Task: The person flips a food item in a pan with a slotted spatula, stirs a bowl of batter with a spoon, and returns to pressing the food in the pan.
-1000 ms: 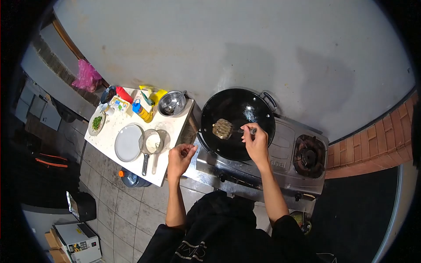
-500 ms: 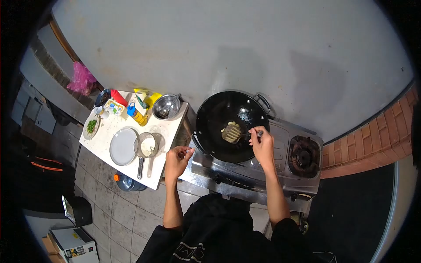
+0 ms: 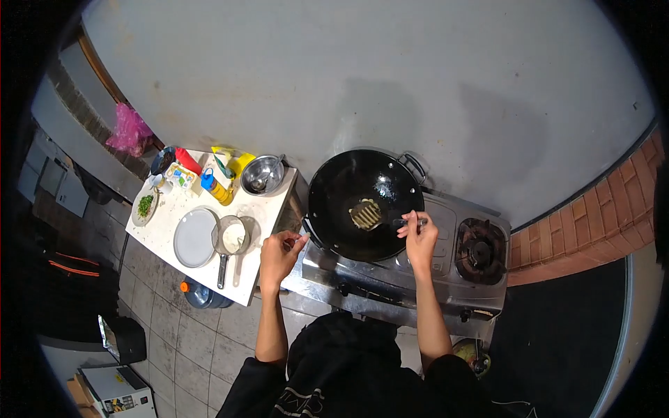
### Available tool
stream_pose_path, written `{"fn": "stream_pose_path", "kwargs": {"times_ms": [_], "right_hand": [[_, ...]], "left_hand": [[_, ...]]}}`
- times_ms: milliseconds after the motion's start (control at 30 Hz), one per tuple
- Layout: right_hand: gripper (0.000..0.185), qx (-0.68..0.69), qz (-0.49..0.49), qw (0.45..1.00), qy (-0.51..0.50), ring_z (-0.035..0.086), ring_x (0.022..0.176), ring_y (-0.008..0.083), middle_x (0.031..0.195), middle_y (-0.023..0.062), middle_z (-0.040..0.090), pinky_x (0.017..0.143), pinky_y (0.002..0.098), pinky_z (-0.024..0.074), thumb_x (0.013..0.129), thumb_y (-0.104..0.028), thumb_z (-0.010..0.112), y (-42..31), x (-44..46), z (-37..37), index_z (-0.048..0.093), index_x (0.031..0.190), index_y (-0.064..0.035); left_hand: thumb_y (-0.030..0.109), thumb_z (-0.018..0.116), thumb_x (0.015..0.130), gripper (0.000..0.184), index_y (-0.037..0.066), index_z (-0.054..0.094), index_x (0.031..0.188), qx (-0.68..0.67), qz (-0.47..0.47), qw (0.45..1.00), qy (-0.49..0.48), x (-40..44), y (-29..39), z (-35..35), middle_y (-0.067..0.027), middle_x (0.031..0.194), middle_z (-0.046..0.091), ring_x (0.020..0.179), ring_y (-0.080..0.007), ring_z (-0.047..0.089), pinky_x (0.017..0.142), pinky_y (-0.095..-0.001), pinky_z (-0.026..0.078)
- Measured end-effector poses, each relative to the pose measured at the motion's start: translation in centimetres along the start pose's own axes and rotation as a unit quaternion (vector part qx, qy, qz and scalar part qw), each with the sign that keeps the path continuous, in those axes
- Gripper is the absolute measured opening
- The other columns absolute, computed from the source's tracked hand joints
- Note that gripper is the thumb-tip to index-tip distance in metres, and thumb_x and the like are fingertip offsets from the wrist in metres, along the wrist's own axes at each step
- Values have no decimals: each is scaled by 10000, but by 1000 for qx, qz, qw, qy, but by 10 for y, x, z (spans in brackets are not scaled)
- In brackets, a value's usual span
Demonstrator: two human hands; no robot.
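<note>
On the bench (image 3: pixel 166 214), the grey plate (image 3: pixel 194 237) and saucepan (image 3: pixel 220 238) lie as they did a second ago. Our left hand (image 3: pixel 280 259) hangs at the left rim of the black wok (image 3: pixel 334 182), much as before, fingers loosely curled towards the thumb; we see nothing in it and cannot tell whether the tips meet. The wok sits on the stove (image 3: pixel 446 209), its inside dark, with one bright patch of shine. In it, the slotted turner (image 3: pixel 364 215) has come from left of centre to about the middle; its flat head shows light and dark stripes, pale pieces (image 3: pixel 366 201) peeping out along its edge. Our right hand (image 3: pixel 420 245) pinches the turner's handle, now nearer the wok's rim.
</note>
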State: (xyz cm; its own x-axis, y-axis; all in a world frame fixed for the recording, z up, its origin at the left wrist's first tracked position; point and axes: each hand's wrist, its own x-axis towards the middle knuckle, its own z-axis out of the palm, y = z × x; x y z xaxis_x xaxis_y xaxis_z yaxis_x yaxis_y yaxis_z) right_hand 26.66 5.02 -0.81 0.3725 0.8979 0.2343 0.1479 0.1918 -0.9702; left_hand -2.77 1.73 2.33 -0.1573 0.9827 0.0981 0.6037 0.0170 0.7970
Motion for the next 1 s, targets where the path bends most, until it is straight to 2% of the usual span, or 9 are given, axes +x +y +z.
{"fn": "stream_pose_path", "kwargs": {"times_ms": [67, 300, 400, 467, 500, 733, 767, 900, 1000], "right_hand": [[245, -1, 2, 1000, -1, 627, 574, 120, 797, 103, 667, 505, 250, 513, 984, -156, 563, 4, -6, -1, 597, 887, 67], [152, -19, -12, 1000, -21, 627, 600, 115, 800, 86, 669, 518, 254, 519, 965, -114, 578, 11, -14, 0, 599, 927, 32], [171, -40, 0, 998, -42, 606, 602, 102, 848, 93, 664, 522, 232, 490, 985, -117, 549, 5, -16, -1, 586, 945, 45], [153, -46, -7, 998, -36, 608, 591, 105, 774, 78, 652, 517, 247, 489, 968, -113, 573, 6, -16, 1, 584, 922, 33], [140, -50, -17, 998, -29, 610, 579, 109, 701, 64, 640, 511, 262, 488, 950, -109, 597, 6, -17, 2, 582, 898, 21], [141, -72, -44, 996, -32, 564, 542, 96, 629, 53, 591, 492, 272, 427, 949, -108, 598, 13, -16, 4, 570, 869, 4], [150, -95, -24, 993, -60, 599, 603, 96, 834, 97, 671, 517, 235, 484, 970, -111, 569, 14, -16, 0, 579, 917, 29], [151, -87, -11, 995, -50, 596, 599, 95, 827, 99, 668, 518, 235, 486, 970, -107, 568, 7, -15, 2, 578, 914, 33], [150, -75, -1, 996, -51, 594, 599, 94, 831, 99, 665, 522, 233, 488, 970, -98, 564, 5, -16, 2, 578, 912, 40]], "left_hand": [[301, 767, 810, 332, -27, 717, 835, 25, 17, 1000, -3, 2, -1, 0, -148, 632, 640, 560, -229, 610, 568, -339, 466], [327, 776, 794, 346, -14, 721, 820, 56, 15, 998, 6, 1, 15, 4, -137, 628, 641, 573, -247, 625, 579, -346, 474], [276, 766, 800, 315, -29, 730, 870, 74, -42, 996, -17, 1, 26, 5, -184, 759, 703, 695, -271, 693, 670, -353, 513], [277, 765, 803, 316, -30, 730, 866, 68, -47, 996, -16, 1, 20, 5, -180, 739, 699, 666, -260, 685, 651, -353, 511], [321, 781, 787, 346, -18, 719, 819, 54, -13, 998, 18, 1, 14, 8, -135, 619, 639, 552, -244, 626, 559, -338, 473], [314, 792, 778, 352, -27, 711, 797, 40, -13, 999, 13, 6, 0, 16, -138, 602, 627, 541, -228, 614, 548, -336, 467], [314, 792, 778, 352, -27, 711, 797, 39, -12, 999, 12, 7, 0, 17, -138, 602, 627, 541, -228, 614, 548, -336, 467], [321, 795, 771, 351, -20, 713, 787, 53, 5, 998, 20, 7, 0, 15, -137, 610, 634, 555, -252, 628, 555, -339, 470], [258, 787, 779, 325, -52, 717, 848, 75, -38, 996, -26, 7, 11, 11, -202, 763, 703, 709, -291, 707, 671, -359, 523]]}}
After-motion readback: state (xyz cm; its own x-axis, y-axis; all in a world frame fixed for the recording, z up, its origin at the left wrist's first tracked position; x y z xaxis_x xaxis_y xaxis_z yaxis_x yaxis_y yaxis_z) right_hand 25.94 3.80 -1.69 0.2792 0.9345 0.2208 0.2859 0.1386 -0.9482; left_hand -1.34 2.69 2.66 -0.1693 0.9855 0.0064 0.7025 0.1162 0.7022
